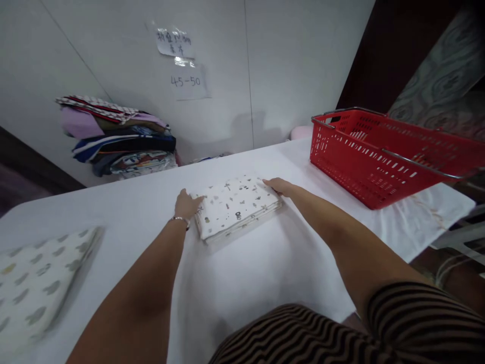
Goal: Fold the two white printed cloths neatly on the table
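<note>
Worktop (273, 263): bare white strip between the spotted folded cloth (36, 283) at the left edge and the small-print folded cloth (237, 205) in the middle; bare too on the near side of the latter, between the two forearms, which wall that patch in. Right side blocked by the tall-sided red basket (379, 162), wire handles resting along its rim, narrow gap between it and the right hand (278, 186); far left edge backed by a high clothes pile (123, 139), wall behind.
</note>
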The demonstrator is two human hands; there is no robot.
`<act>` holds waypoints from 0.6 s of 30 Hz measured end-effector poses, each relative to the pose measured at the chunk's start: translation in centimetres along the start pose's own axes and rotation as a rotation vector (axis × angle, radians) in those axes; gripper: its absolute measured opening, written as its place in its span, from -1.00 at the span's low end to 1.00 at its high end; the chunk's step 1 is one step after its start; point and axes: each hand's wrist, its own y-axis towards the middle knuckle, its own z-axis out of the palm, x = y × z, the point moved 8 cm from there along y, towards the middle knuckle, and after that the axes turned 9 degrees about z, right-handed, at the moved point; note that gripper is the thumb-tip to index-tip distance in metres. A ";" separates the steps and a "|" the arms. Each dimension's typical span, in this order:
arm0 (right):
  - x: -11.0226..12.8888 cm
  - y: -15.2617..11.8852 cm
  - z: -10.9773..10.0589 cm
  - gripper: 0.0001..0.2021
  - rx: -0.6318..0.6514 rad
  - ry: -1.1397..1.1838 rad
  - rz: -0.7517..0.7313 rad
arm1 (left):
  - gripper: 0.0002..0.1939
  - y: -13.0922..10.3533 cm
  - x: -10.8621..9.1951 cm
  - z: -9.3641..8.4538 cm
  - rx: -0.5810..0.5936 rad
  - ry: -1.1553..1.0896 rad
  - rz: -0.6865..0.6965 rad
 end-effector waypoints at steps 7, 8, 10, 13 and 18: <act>-4.9 -4.1 -1.3 -0.74 0.207 0.091 0.000 | -0.53 -8.2 -4.9 0.6 0.109 0.075 0.498; -5.3 -4.7 -1.1 -0.78 0.254 0.120 -0.016 | -0.52 -9.6 -5.2 0.9 0.143 0.080 0.529; -5.7 -5.5 -0.8 -0.88 0.302 0.143 -0.070 | -0.49 -11.8 -5.3 1.4 0.198 0.103 0.560; -5.4 -6.0 -0.7 -0.67 0.205 0.046 -0.215 | -0.46 -13.9 -4.9 2.1 0.229 0.123 0.597; -5.2 -6.0 -0.3 -0.50 -0.060 -0.075 -0.386 | -0.43 -14.7 -4.4 3.0 0.209 0.159 0.632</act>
